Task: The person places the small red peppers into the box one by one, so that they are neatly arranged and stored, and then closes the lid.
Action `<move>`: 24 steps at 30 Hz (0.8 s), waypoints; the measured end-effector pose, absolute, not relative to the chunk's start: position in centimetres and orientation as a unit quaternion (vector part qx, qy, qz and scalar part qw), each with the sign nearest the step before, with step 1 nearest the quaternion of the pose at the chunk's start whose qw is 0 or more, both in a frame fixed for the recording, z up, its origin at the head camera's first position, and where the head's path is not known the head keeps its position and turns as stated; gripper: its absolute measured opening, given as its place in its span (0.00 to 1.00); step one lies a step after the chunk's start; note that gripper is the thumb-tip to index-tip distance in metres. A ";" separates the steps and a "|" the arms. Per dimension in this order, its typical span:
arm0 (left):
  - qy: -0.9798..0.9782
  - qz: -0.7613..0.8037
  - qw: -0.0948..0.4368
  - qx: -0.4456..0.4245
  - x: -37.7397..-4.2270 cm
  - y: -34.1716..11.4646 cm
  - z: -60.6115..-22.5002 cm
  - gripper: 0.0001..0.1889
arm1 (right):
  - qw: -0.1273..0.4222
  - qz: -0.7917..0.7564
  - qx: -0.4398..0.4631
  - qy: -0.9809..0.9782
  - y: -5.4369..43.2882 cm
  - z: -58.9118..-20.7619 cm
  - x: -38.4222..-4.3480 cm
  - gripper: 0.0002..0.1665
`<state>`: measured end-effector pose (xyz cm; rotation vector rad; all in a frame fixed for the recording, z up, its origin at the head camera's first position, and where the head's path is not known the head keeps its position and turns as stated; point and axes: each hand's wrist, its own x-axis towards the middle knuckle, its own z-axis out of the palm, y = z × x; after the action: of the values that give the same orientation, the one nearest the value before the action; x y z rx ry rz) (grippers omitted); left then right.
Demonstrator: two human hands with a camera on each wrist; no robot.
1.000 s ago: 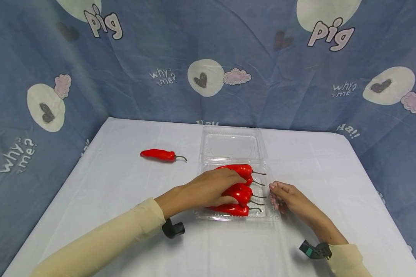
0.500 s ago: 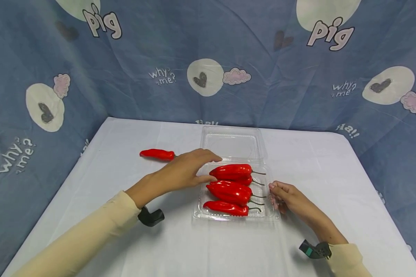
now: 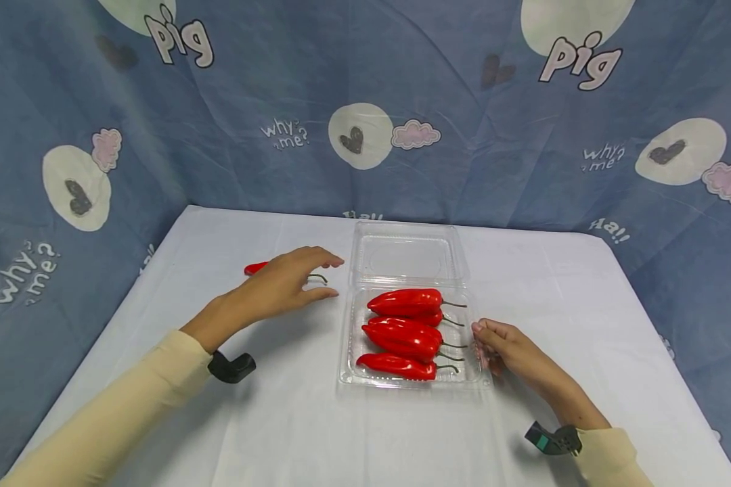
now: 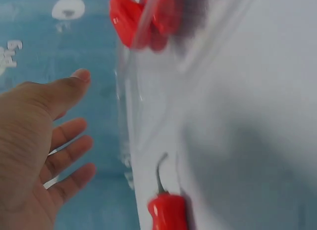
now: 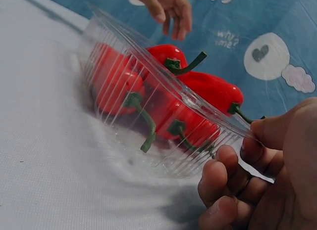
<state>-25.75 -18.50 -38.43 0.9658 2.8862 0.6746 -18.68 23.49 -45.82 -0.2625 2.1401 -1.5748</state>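
My left hand [image 3: 280, 281] has its fingers spread and holds nothing. In the head view it overlaps a single red chili pepper [image 3: 255, 268] left of the container; in the left wrist view that pepper's green stem and red top show apart from the hand. My right hand [image 5: 257, 175] pinches the right rim of a clear plastic clamshell container [image 3: 348, 368] between thumb and fingers. Several red peppers [image 3: 402, 366] lie in the container side by side, stems pointing right. Its lid [image 3: 409, 253] is folded back, away from me.
A white cloth covers the table [image 3: 402, 436]. Behind it and along the sides hangs a blue printed curtain [image 3: 231, 169]. A dark camera is strapped at each wrist.
My left hand has let go of the peppers in the container and moved left and away to the lone pepper. The right hand stays on the rim.
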 end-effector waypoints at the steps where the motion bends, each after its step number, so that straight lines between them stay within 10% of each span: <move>1: 0.927 0.217 0.011 0.305 -25.9 -18.9 -38.5 0.29 | 0.234 -0.573 -0.096 0.779 23.5 -45.8 -18.7 0.24; 24: 0.957 0.173 0.013 0.233 -29.5 -25.9 -42.8 0.27 | 0.234 -0.571 -0.091 0.782 23.4 -45.5 -18.6 0.24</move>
<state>-29.54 -25.86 -42.83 0.7246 2.9816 0.5399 -18.59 23.36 -45.51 -0.2490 2.1465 -1.5684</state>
